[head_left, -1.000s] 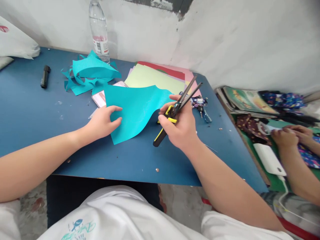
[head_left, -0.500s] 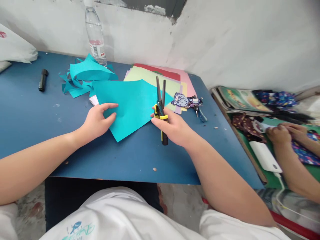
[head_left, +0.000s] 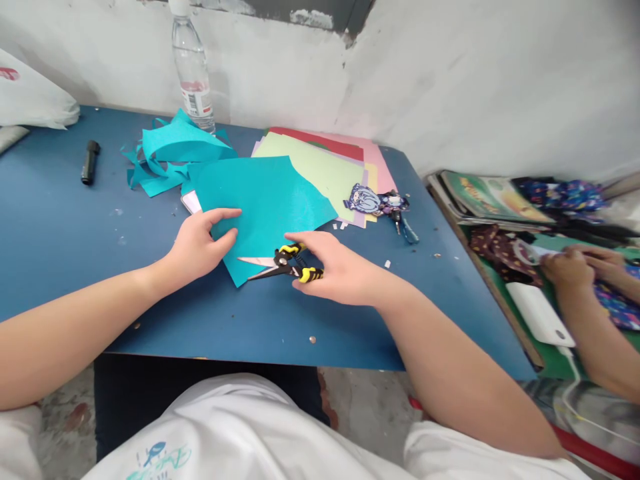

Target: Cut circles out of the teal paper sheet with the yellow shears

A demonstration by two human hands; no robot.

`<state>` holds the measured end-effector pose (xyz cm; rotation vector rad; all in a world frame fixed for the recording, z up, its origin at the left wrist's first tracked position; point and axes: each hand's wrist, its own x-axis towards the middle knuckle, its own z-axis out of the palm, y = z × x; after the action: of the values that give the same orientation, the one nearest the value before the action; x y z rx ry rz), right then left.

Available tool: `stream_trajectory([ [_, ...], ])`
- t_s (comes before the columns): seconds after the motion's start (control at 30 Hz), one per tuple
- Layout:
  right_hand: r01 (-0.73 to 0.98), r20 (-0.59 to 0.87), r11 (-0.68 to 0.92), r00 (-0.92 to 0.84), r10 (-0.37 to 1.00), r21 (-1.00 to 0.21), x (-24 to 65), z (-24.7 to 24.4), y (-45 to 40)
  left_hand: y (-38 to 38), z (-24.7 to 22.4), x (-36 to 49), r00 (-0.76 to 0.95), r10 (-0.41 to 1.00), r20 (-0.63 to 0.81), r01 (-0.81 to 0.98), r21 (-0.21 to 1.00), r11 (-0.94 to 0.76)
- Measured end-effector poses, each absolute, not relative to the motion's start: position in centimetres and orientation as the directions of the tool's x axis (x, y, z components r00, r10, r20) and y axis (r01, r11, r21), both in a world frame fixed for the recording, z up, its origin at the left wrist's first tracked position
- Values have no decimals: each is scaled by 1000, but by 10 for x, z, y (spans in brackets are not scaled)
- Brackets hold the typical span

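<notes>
My right hand (head_left: 337, 263) is wrapped round the black-and-yellow handles of spring-loaded snips (head_left: 285, 262). Their blades are parted and point left, over the lower corner of a turquoise sheet of paper (head_left: 265, 197). At the sheet's left edge is my left hand (head_left: 203, 240), with thumb and index finger spread over the paper; its other fingers are mostly hidden. A white-faced flat object (head_left: 191, 201) sticks out from under the sheet beside that hand. Turquoise paper scraps (head_left: 167, 150) lie heaped behind it.
A water bottle (head_left: 193, 73) stands against the wall. Coloured paper sheets (head_left: 310, 163) and a keychain with a character charm (head_left: 375, 200) lie behind the snips. A black marker (head_left: 91, 162) is at left. Another person's hands (head_left: 575, 267) work at the green table on the right.
My right hand has swung the snips from pointing up to pointing left, and lowered them towards the sheet. Small white bits now show on the table near the keychain. My left hand stays in place.
</notes>
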<state>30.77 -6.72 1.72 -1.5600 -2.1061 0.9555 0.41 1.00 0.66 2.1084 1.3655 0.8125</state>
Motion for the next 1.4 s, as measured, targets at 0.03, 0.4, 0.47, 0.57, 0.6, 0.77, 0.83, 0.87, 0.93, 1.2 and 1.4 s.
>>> stream_trajectory([
  [0.03, 706, -74, 221, -362, 929, -673, 306, 13, -67, 10, 7, 4, 325, 922, 212, 628, 680, -378],
  [0.4, 313, -40, -17, -69, 997, -949, 312, 9, -53, 10, 5, 4, 320, 918, 234, 598, 701, -388],
  [0.47, 148, -39, -36, -17, 999, -988, 312, 13, -51, 9, 6, 4, 317, 919, 235, 599, 702, -386],
  [0.57, 39, -51, -47, -108, 993, -998, 309, 20, -56, 8, 6, 4, 324, 921, 216, 614, 693, -378],
  [0.6, 46, -61, -55, -160, 985, -997, 308, 22, -60, 8, 6, 4, 325, 923, 207, 621, 689, -374],
  [0.77, 105, -29, 7, -337, 941, -994, 301, 19, -71, 8, 6, 4, 309, 922, 233, 621, 685, -381],
  [0.83, 77, -24, 6, -389, 921, -997, 298, 14, -69, 7, 5, 4, 308, 918, 250, 608, 690, -393],
  [0.87, 66, -32, -6, -409, 912, -998, 297, 11, -68, 7, 4, 5, 310, 916, 253, 605, 691, -395],
  [0.93, 61, -57, -35, -421, 905, -998, 296, 6, -65, 7, 3, 5, 314, 916, 249, 608, 689, -396],
  [1.2, 383, 174, 201, -105, 979, -901, 299, 11, -70, 8, 3, 4, 314, 917, 246, 607, 690, -393],
  [1.4, 44, -74, -64, -323, 944, -997, 301, 17, -69, 9, 3, 3, 310, 918, 248, 615, 684, -392],
])
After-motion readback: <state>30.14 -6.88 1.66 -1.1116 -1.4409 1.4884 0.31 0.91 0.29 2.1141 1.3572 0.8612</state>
